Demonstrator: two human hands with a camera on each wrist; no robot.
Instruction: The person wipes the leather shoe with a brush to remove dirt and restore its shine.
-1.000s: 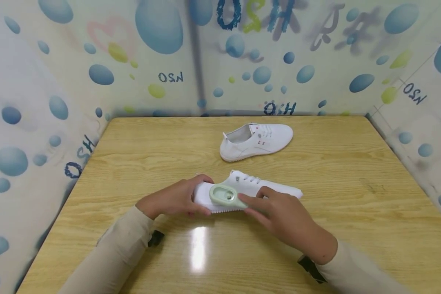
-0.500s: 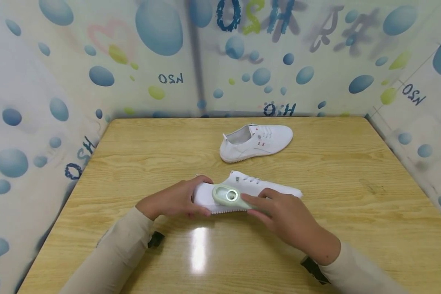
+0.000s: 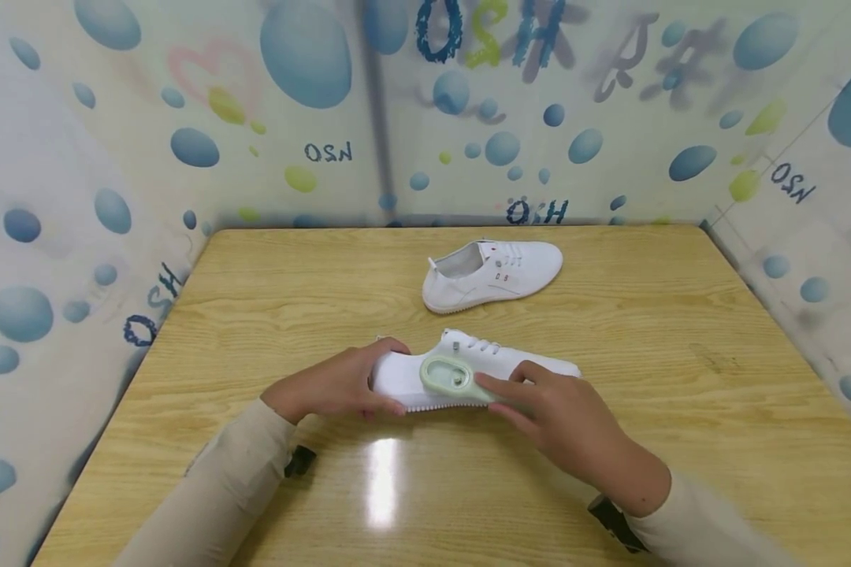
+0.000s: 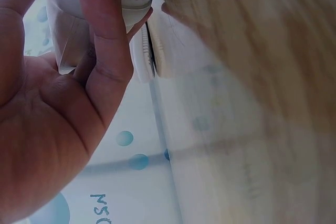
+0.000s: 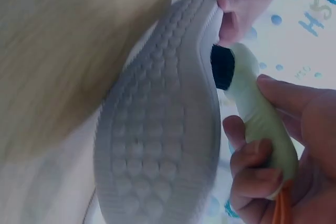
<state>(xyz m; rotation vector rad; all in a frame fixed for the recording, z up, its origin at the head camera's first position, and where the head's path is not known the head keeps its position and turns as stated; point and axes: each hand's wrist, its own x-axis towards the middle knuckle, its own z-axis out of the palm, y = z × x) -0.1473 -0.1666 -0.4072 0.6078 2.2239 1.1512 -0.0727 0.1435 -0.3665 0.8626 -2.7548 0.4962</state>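
A glossy wooden table stands among bubble-patterned walls. The left hand clasps the near white sneaker at its heel; the right hand curls round a green brush against it. The bristles are barely visible.

Second white shoe, wooden table

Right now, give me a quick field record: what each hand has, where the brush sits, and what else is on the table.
left hand: grips the heel end of the near shoe, which lies tipped on its side
right hand: holds the green brush
brush contact: black bristles against the shoe's side, beside the sole edge
sole: bumpy tread, faces the right wrist camera
second shoe: upright, farther back, untouched
table: light wood
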